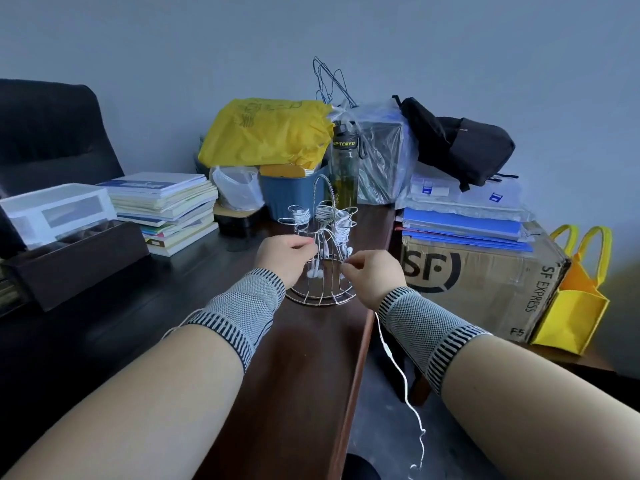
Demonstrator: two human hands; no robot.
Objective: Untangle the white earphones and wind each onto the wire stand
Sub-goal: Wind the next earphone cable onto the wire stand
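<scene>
Earphones, thin and white, are what both hands are working on at the wire stand (320, 271) near the edge of the dark desk (294, 375). The right hand (372, 273) has thumb and forefinger curled into a pinch on a white cord (403, 375) close to the stand's right side; from under that wrist the cord hangs loose past the desk edge, with a small inline piece partway down, and trails toward the floor. The left hand (285, 254) has its fingers curled at the stand's left side, apparently pinching cord there, though the exact contact is too small to tell; a pair of white earbuds (314, 273) dangles just below it. Higher up, several hooks already carry wound white coils (325, 216). Such cord looks very light, limp and a little slick, so it will kink and slide rather than hold shape; a fingertip pinch close to the hook, with gentle tension on the free length, seems the best hold, and the buds and inline piece should not be tugged. Behind stand a stack of books (166, 206) and a cardboard box (485, 275).
</scene>
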